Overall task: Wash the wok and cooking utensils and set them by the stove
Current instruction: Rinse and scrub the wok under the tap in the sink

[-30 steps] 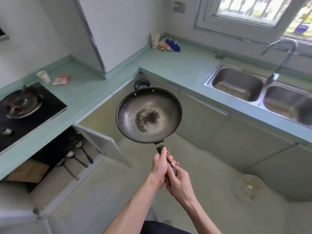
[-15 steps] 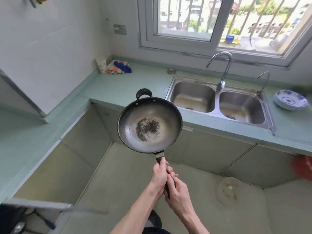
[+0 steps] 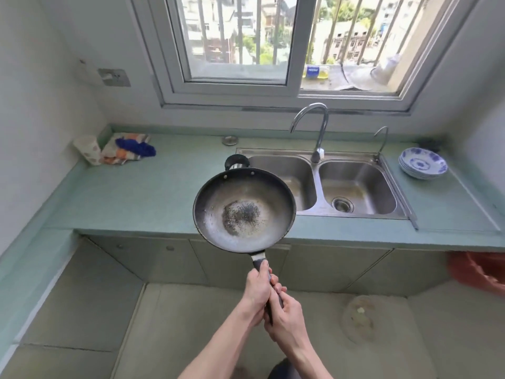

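Observation:
A dark round wok with a patch of burnt black residue in its middle hangs level in the air over the counter's front edge, just left of the double steel sink. Its small loop handle points at the sink's left basin. My left hand grips the long black handle nearer the pan. Behind it my right hand grips the handle's end. Both forearms reach up from the bottom of the view.
A curved tap stands behind the sink under the window. Stacked blue-and-white bowls sit on the green counter at right. A paper cup and coloured cloths lie at the back left. A red bin stands at right.
The view has swung right from the stove side to face the sink and window. The wok, still held by both hands, now sits close to the left basin.

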`<state>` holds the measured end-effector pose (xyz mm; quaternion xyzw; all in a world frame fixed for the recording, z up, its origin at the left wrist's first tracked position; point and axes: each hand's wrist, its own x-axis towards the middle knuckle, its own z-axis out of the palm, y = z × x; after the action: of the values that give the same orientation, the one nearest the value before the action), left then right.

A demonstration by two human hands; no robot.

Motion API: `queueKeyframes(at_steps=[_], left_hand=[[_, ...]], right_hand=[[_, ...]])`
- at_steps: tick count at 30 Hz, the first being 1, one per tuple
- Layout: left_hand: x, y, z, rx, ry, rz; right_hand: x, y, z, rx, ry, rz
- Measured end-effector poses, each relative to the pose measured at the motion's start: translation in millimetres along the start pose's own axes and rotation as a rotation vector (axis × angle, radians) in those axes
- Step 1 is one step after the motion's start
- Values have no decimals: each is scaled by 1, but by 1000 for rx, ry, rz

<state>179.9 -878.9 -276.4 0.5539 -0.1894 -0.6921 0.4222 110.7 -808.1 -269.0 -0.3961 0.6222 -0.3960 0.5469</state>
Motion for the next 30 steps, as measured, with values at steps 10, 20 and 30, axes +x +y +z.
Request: queueKeyframes(at_steps=[10, 20, 30], left_hand=[[104, 35, 66, 65, 22, -67], [185, 58, 133, 65, 140, -147], [234, 67, 151, 163, 148, -167]], right_hand=[[112, -27, -39, 163, 24, 77], [223, -15, -85, 160, -36, 165], [269, -32, -105, 67, -75, 207]])
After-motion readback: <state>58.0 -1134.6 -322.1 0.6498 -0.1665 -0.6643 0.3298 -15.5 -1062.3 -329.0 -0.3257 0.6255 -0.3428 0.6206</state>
